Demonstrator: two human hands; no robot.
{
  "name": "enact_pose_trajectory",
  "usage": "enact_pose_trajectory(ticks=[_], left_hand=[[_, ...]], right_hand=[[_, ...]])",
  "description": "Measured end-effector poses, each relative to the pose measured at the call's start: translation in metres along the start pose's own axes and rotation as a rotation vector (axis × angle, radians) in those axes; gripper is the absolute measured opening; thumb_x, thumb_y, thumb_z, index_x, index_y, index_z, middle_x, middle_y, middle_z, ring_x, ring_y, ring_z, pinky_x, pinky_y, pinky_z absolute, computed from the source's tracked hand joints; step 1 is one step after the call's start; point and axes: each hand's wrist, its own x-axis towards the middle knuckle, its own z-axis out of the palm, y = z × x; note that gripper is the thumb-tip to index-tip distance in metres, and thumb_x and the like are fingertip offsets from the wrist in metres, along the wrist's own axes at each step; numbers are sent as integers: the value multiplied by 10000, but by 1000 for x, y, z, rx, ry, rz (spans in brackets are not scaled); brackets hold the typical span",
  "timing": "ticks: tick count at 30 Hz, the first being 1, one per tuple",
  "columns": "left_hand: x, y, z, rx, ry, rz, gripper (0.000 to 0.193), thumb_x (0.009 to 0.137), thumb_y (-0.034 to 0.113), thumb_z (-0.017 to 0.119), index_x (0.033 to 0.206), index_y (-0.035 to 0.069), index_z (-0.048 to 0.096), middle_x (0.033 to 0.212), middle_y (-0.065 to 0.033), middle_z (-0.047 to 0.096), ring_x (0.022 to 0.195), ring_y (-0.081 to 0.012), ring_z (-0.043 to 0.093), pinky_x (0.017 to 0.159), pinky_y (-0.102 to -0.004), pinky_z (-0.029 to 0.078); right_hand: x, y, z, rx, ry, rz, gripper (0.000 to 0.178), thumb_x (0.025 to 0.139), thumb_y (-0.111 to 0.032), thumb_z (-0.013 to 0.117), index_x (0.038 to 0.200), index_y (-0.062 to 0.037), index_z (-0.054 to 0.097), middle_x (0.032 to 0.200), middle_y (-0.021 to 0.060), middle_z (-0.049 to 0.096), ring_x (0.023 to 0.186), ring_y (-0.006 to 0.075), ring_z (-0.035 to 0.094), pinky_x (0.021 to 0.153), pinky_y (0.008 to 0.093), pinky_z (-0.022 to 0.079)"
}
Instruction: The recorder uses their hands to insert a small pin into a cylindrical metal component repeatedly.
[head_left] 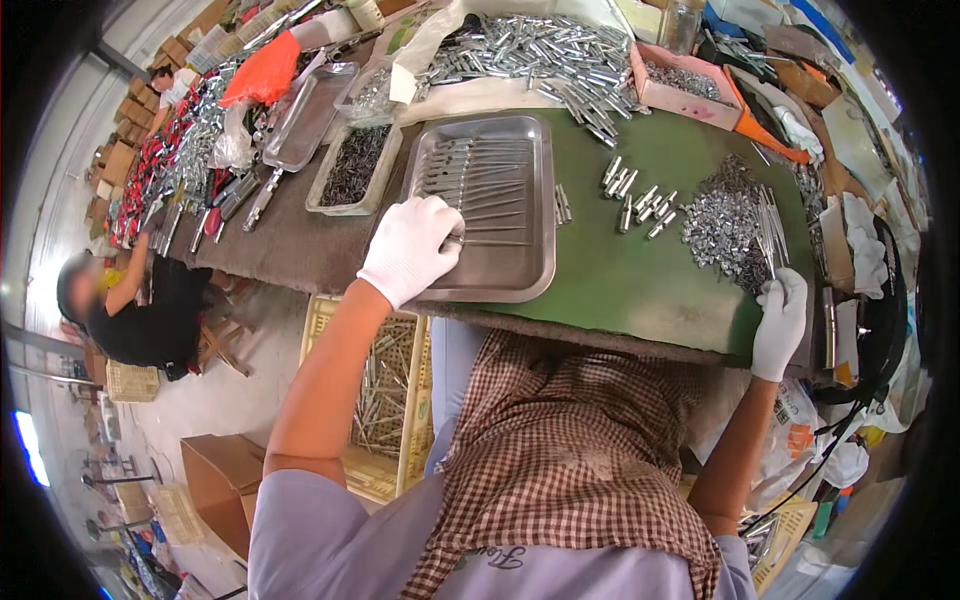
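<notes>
Here, the person's gloved left hand (412,248) curls over the left side of a metal tray (547,215), where slim pins (490,186) lie in a row; its fingertips are partly hidden, so whether they pinch a pin cannot be told. The gloved right hand (777,292), fingers drawn together, pinches several thin rods (768,230) beside small metal parts (715,225) heaped on the green tabletop (620,285).
</notes>
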Motion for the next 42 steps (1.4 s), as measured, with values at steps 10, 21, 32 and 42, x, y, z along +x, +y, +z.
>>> enact_pose_trajectory(ticks=[10,21,32,42], left_hand=[[65,74,-13,64,-42,261,130,867,208,646,935,106,690,915,-85,657,896,-284,665,804,-437,541],[18,127,42,81,298,-21,602,745,428,775,1214,71,648,1164,-97,593,1157,-263,546,933,-402,450],[-10,125,101,4,622,-79,473,838,339,628,1237,84,635,859,-6,566,850,-211,557,808,-380,417],[-5,121,108,-82,825,-71,400,778,395,725,1056,109,704,802,-3,573,840,-227,546,795,-406,391]], right_hand=[[-3,4,6,-64,77,-142,202,1001,-4,517,1177,22,612,1001,77,633,787,139,599,762,280,511],[3,20,20,-214,-205,-421,323,1028,-67,458,1287,15,633,1256,146,645,1087,268,602,969,384,459],[-29,-121,173,-712,-708,-958,829,866,-351,747,1585,-142,392,1363,223,616,1281,412,553,1113,489,407],[31,-69,222,-715,-678,-1012,456,932,-206,650,1327,21,630,1369,233,622,1295,393,563,1130,465,413]])
